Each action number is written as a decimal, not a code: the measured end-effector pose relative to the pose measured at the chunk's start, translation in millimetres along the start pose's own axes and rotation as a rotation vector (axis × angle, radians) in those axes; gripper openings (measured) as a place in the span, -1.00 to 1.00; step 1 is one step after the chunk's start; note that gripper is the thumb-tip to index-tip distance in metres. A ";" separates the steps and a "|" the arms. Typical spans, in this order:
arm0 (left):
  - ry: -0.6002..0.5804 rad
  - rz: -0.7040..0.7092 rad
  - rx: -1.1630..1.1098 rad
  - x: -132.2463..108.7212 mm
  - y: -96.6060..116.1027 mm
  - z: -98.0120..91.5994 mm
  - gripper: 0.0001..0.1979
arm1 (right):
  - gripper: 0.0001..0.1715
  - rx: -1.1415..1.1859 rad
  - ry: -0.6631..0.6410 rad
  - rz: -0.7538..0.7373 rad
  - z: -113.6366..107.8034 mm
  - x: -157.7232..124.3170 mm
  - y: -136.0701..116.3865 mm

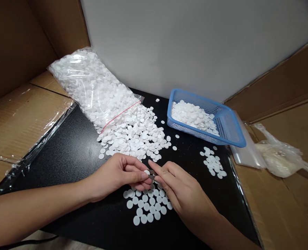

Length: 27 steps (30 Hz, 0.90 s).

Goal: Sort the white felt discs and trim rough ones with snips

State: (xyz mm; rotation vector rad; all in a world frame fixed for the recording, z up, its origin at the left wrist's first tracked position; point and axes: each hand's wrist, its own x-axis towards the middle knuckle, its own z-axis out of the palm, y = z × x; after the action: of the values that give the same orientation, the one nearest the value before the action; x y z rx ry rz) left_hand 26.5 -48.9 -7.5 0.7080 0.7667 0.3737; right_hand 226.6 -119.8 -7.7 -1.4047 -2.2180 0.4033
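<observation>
My left hand [133,173] pinches a small white disc [147,172] between thumb and fingers, just in front of a loose pile of the same discs [135,135]. My right hand [180,185] is closed on a small metal tool with two thin prongs, like tweezers [151,177]; most of it is hidden by the fingers. The prongs reach the edge of the pinched disc. Below both hands, several white discs [152,201] lie spread in a single layer on the black tabletop [104,215], partly covered by the fingers.
A clear zip bag [88,86] full of white discs lies at the back left, its mouth toward the pile. At the back right stands a blue basket [235,128] with discs inside. A smaller disc group [213,163] lies before it. Cardboard [281,208] flanks the table.
</observation>
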 end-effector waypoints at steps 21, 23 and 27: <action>-0.037 -0.009 0.052 -1.4 -1.0 -0.3 -0.75 | -0.55 -0.158 0.056 -0.061 0.7 2.8 -2.7; -0.039 -0.002 0.062 -1.1 -1.2 -0.8 -0.76 | -0.56 -0.156 0.054 -0.060 1.6 1.9 -2.2; -0.056 0.016 0.098 -0.9 -1.2 -1.2 -0.78 | -0.58 -0.167 0.056 -0.061 2.6 1.1 -2.3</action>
State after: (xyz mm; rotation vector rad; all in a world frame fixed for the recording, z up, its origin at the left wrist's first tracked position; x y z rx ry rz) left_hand 25.0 -49.7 -8.5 0.8137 0.7304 0.3312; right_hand 223.1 -119.7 -8.5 -1.4098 -2.2863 0.1583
